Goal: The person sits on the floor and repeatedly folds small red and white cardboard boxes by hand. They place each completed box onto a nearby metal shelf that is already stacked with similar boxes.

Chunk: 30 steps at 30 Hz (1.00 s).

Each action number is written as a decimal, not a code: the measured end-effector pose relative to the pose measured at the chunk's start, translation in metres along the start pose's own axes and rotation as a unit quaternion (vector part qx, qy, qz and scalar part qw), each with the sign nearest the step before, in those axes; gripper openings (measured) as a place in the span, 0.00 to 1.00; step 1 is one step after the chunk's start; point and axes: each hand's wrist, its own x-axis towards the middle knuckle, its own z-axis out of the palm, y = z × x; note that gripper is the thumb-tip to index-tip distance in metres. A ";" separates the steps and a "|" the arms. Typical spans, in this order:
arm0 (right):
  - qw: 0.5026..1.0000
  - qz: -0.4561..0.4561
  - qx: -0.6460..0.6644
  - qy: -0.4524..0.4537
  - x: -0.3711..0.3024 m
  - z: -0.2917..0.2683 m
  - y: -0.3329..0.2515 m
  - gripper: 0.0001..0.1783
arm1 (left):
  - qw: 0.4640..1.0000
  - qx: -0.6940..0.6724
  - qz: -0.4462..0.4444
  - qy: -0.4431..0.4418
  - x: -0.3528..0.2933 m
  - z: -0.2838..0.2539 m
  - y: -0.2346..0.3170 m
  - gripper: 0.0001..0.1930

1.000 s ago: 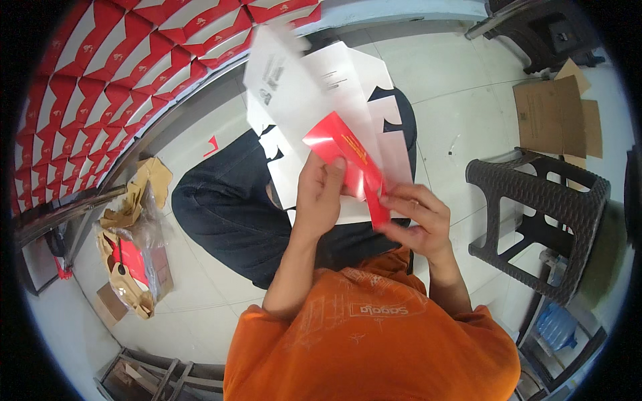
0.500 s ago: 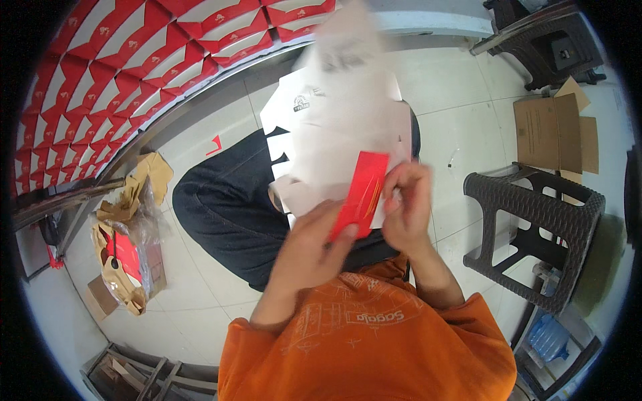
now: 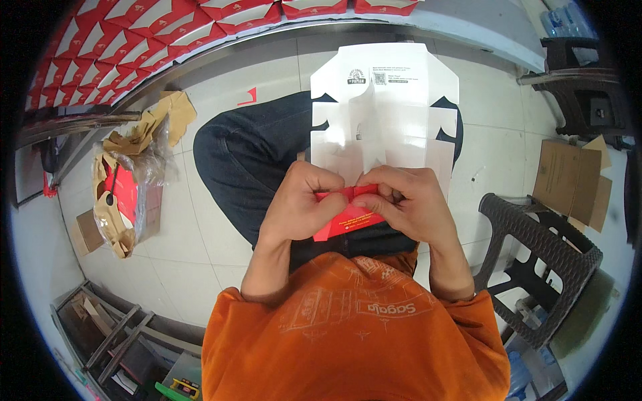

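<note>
A flat die-cut cardboard box blank (image 3: 408,123), white on its upper side with slotted edges, lies across my lap. At its near end a red flap (image 3: 354,224) with small yellow print faces up in front of my body. My left hand (image 3: 301,200) is closed, its thumb and fingers pinching the flap's upper edge. Beside it, my right hand (image 3: 411,200) pinches the same edge, and the two thumbs nearly meet in the middle. The fingers partly hide the fold between red and white.
Rows of red-and-white boxes (image 3: 134,50) fill the far left. An opened paper-and-plastic package (image 3: 124,194) stands on the left floor. A red scrap (image 3: 248,97) lies beyond my knee. To the right are a dark plastic stool (image 3: 542,267) and an open brown carton (image 3: 568,177).
The blank has settled flat from a blurred, tilted position. My left hand has shifted its grip on the red part, and my right hand has come onto it too. The head view has shifted.
</note>
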 end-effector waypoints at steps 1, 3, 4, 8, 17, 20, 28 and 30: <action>0.999 -0.017 -0.008 -0.040 -0.001 -0.002 0.002 0.23 | 1.000 -0.009 -0.008 0.004 -0.001 0.000 0.002 0.07; 0.993 -0.086 -0.080 -0.002 0.001 0.004 -0.007 0.28 | 1.000 -0.016 0.003 -0.021 0.001 -0.004 0.007 0.06; 0.990 -0.095 -0.101 0.004 0.002 0.000 -0.008 0.31 | 0.998 -0.014 0.022 -0.051 0.005 -0.010 0.011 0.05; 0.981 -0.047 -0.188 0.015 -0.003 -0.071 0.013 0.44 | 0.995 0.036 0.022 -0.088 -0.017 -0.060 0.018 0.09; 0.995 -0.086 0.043 0.039 0.012 -0.021 -0.008 0.28 | 0.993 0.012 0.070 -0.099 -0.007 -0.006 0.030 0.10; 0.984 -0.137 0.110 0.027 0.002 -0.025 -0.004 0.16 | 0.989 -0.024 -0.086 -0.120 -0.008 -0.016 0.017 0.08; 0.985 -0.077 -0.126 -0.087 0.006 -0.020 -0.037 0.11 | 0.968 -0.133 -0.133 -0.166 -0.012 -0.024 0.006 0.05; 0.945 -0.002 -0.117 -0.306 0.000 -0.012 -0.039 0.13 | 0.976 -0.054 -0.029 -0.211 -0.014 -0.023 -0.003 0.06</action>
